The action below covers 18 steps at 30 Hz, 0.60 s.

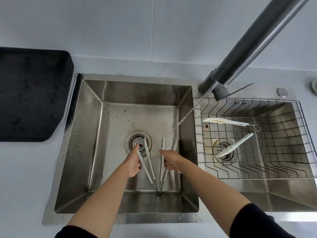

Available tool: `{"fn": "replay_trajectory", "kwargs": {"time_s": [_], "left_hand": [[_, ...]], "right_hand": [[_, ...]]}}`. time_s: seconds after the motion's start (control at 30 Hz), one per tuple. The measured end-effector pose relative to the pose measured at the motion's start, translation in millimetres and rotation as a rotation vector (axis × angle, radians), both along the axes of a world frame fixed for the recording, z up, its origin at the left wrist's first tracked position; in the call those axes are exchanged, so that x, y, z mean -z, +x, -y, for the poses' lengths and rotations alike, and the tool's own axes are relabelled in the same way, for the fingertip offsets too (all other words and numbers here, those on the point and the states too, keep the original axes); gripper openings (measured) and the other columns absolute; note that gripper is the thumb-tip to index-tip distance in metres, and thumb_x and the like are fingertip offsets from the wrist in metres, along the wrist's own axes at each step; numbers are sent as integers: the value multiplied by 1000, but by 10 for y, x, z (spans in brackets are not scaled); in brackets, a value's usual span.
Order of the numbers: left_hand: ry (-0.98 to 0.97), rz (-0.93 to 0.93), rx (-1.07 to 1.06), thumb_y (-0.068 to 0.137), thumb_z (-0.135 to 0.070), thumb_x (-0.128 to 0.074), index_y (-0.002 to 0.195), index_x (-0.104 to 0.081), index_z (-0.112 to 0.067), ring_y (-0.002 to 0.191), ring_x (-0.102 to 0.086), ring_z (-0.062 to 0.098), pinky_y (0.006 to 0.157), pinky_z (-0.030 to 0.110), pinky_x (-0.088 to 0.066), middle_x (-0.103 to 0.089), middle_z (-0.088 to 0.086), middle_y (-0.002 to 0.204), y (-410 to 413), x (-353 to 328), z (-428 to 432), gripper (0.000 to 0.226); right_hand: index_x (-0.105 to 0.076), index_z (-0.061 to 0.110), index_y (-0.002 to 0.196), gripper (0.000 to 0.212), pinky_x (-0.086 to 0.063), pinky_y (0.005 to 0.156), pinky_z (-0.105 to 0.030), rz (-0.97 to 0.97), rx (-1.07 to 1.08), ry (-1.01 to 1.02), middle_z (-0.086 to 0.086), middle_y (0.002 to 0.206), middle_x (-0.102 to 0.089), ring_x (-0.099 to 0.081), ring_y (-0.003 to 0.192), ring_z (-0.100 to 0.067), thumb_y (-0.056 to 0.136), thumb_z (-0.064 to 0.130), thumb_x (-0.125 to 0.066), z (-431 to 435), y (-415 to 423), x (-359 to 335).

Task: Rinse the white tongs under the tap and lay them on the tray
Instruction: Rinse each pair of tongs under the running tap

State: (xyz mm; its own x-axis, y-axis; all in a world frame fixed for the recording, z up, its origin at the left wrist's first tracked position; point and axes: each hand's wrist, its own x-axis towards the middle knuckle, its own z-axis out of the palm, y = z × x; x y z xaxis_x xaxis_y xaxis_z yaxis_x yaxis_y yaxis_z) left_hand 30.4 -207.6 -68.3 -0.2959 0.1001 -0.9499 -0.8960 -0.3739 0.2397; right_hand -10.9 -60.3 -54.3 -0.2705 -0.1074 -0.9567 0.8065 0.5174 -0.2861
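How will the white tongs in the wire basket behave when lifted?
The tongs are probably light: their arms look thin. They lie spread wide, joined by a wire loop, so the arms may swing. One arm looks stained, perhaps greasy and slippery.

Single wide-angle view, worn on the head. Aimed forward and steeply down onto a double sink (137, 219) from above its near edge. Close range, within arm's reach: both forearms entering from the bottom edge, left hand (133, 166) and right hand (171, 160) just below frame centre. Left basin filling the middle, right basin with wire rack (274, 148) at right, dark tray (32, 93) at the left edge, wall across the top. Tap spout (257, 40) crossing the upper right corner, large and close to the lens. Sink sides splayed outward toward the bottom of the frame.
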Motion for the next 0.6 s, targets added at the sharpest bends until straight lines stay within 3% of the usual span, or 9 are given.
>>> {"fn": "replay_trajectory", "kwargs": {"time_s": [0.17, 0.27, 0.33, 0.4, 0.43, 0.5, 0.53, 0.6], "left_hand": [[-55, 23, 17, 90, -61, -22, 146, -16, -12, 141, -19, 22, 116, 39, -9, -19, 10, 154, -32, -97, 4, 74], [-288, -47, 94, 94, -52, -26, 142, -27, -15, 137, -28, 23, 110, 38, -19, -28, 8, 150, -136, -350, -87, 61], [-452, -200, 212, 97, -41, -28, 121, -48, -22, 114, -48, 23, 95, 38, -34, -51, 6, 121, -227, -535, -214, 37], [-616, -465, 343, 95, -31, -34, 80, -46, -23, 73, -43, 16, 67, 33, -32, -43, -2, 78, -278, -722, -399, 21], [-687, -609, 400, 93, -27, -37, 73, -42, -21, 67, -38, 14, 62, 31, -28, -37, -3, 71, -270, -798, -521, 22], [-734, -814, 528, 93, -25, -42, 88, -55, -16, 79, -44, 11, 72, 27, -32, -46, -3, 84, -209, -936, -798, 17], [-756, -896, 605, 94, -25, -41, 106, -56, -12, 92, -46, 9, 80, 23, -32, -49, -1, 99, -191, -989, -943, 23], [-790, -1067, 742, 95, -27, -40, 124, -48, -9, 111, -45, 11, 91, 21, -31, -49, 3, 122, -212, -1048, -1205, 35]], "right_hand": [[-30, 8, 140, 58, -40, 97, -33, -59, -9, -76, -18, 142, -40, -44, 127, -31, 93, 41, -43, -128, -58, -272], [-38, 8, 135, 49, -43, 94, -33, -173, 2, -171, -16, 133, -49, -52, 116, -27, 93, 34, -46, -308, -174, -546], [-46, 7, 127, 39, -47, 84, -30, -265, 29, -254, -14, 116, -58, -57, 99, -21, 94, 27, -46, -514, -287, -761], [-52, 9, 116, 26, -49, 77, -26, -367, 54, -283, -11, 100, -64, -61, 87, -17, 94, 20, -44, -776, -413, -938], [-53, 9, 115, 24, -49, 75, -25, -420, 67, -267, -9, 94, -66, -62, 81, -16, 94, 17, -44, -916, -476, -1001], [-53, 5, 116, 26, -47, 68, -23, -524, 93, -176, -7, 87, -66, -61, 73, -14, 91, 9, -46, -1200, -588, -1065], [-53, 4, 116, 27, -46, 65, -24, -579, 88, -100, -10, 90, -67, -61, 72, -15, 90, 7, -47, -1342, -629, -1060], [-53, 5, 118, 29, -46, 64, -26, -701, -14, 97, -15, 102, -66, -63, 80, -23, 89, 7, -48, -1627, -688, -999]]}}
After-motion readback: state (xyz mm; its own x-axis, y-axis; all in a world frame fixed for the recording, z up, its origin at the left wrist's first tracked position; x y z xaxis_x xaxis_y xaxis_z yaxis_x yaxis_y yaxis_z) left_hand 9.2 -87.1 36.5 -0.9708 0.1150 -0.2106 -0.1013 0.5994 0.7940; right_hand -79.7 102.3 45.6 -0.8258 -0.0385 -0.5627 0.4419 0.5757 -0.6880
